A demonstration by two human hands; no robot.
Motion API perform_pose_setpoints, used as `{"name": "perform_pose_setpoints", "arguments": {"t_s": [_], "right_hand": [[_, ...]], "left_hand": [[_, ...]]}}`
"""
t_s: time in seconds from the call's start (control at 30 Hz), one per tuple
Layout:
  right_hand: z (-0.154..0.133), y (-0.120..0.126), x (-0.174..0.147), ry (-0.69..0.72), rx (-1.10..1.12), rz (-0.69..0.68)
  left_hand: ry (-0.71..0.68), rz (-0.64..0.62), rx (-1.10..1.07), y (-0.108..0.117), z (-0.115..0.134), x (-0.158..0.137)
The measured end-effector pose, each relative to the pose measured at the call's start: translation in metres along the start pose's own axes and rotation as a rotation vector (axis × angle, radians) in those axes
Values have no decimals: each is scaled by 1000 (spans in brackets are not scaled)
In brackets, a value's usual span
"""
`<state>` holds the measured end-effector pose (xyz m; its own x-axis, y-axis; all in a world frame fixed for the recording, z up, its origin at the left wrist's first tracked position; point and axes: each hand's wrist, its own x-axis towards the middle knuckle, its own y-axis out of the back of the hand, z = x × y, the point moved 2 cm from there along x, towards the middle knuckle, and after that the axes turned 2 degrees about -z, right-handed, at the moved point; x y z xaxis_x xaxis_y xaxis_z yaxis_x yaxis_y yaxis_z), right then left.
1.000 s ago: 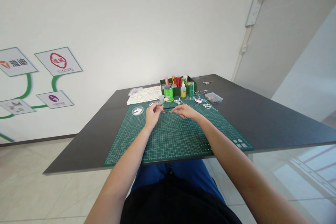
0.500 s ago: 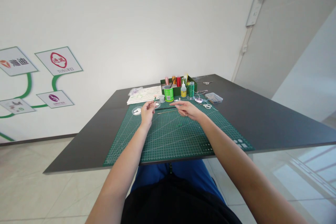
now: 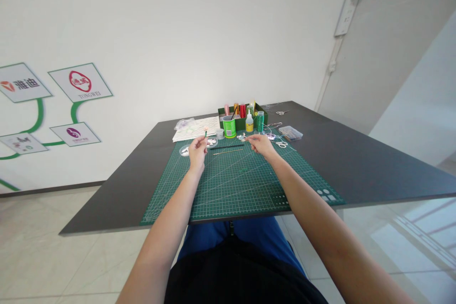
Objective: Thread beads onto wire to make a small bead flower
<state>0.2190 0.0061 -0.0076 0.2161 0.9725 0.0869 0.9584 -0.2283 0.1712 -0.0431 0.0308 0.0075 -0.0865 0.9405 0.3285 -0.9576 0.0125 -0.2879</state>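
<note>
My left hand (image 3: pixel 197 153) is closed in a pinch on a small flower (image 3: pixel 205 132) with a green stem and a pale pink top, held upright. Beside that hand lie shallow clear dishes (image 3: pixel 213 143) with white pieces in them. Farther right, my right hand (image 3: pixel 261 145) is closed, thumb and fingertips together by a small pale piece (image 3: pixel 241 137) on the cutting mat (image 3: pixel 231 180). What its fingertips hold, if anything, is too small to make out. Between the hands lie a dark thin stick (image 3: pixel 228 146) and a thin gold-coloured stick (image 3: pixel 228 151).
Behind the hands stand a green can (image 3: pixel 229 128), a glue bottle (image 3: pixel 249 123), a green thread spool (image 3: pixel 260 122) and a dark green box (image 3: pixel 263 110) of spools. Scissors (image 3: pixel 281 144) and a clear plastic case (image 3: pixel 290 133) lie right. White quilted sheets (image 3: pixel 195 129) lie back left.
My right hand has moved slightly right and its stretched-out fingers have closed together by the pale piece. My left hand, holding the flower, has shifted slightly left, showing more of the dishes.
</note>
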Motion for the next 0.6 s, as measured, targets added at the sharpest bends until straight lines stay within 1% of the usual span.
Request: {"name": "perform_pose_setpoints", "arguments": {"t_s": [0.2,0.33,0.47,0.6], "right_hand": [[1,13,6,63,-306,159],[-2,21,4,82,-474,232],[-4,30,1,51,-601,334],[-4,38,-3,-11,-668,425]], "left_hand": [[4,39,-46,1,2,1],[0,64,-66,4,5,4],[-12,119,-69,10,9,7],[-14,165,-84,15,12,9]]}}
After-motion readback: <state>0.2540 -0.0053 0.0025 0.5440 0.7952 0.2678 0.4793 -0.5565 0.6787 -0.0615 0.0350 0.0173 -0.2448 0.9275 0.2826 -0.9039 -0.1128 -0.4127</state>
